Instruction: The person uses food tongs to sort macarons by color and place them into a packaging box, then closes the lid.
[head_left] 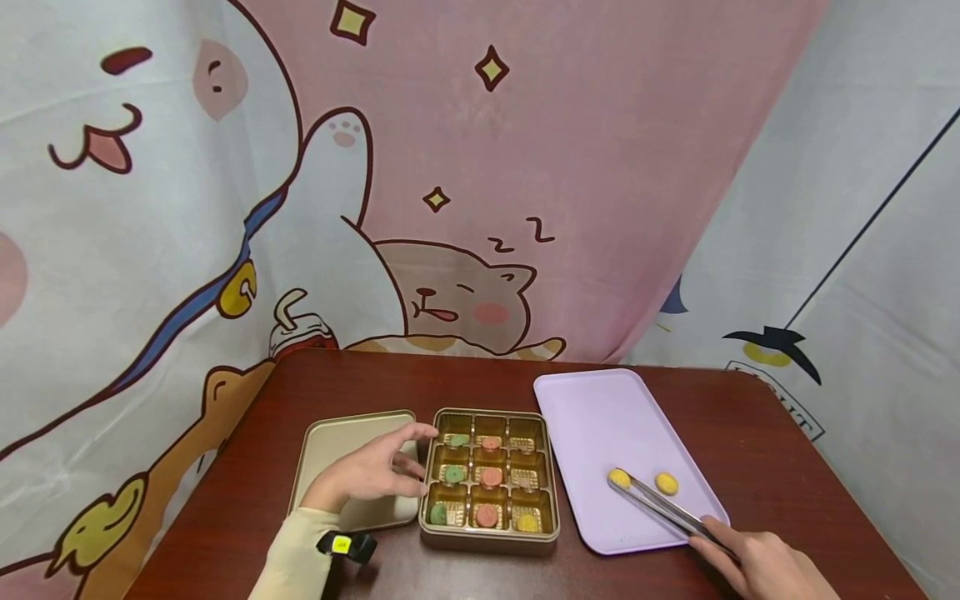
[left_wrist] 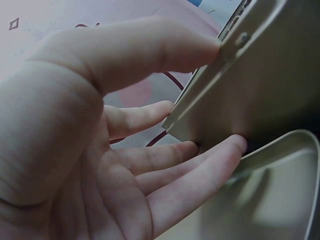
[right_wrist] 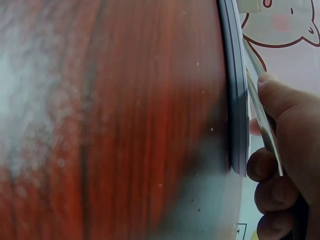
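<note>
My right hand (head_left: 761,560) grips metal tongs (head_left: 675,515), whose tips reach over the lilac tray (head_left: 600,417). Between or right at those tips lies a small round yellow cookie-like piece (head_left: 619,477); how firmly it is pinched cannot be told. A second yellow piece (head_left: 666,483) rests on the tray to its right. With extended fingers, my left hand (head_left: 371,468) touches the left side of the gold box (head_left: 491,540). The box's compartments hold green pieces (head_left: 454,474) in the left column, pink pieces (head_left: 491,477) in the middle and one yellow piece (head_left: 527,522) at front right.
A gold lid (head_left: 352,429) lies left of the box, partly under my left hand and forearm. The dark red-brown table (head_left: 480,383) ends at a cartoon-printed cloth (head_left: 570,167) behind. The tray stands close to the box's right side.
</note>
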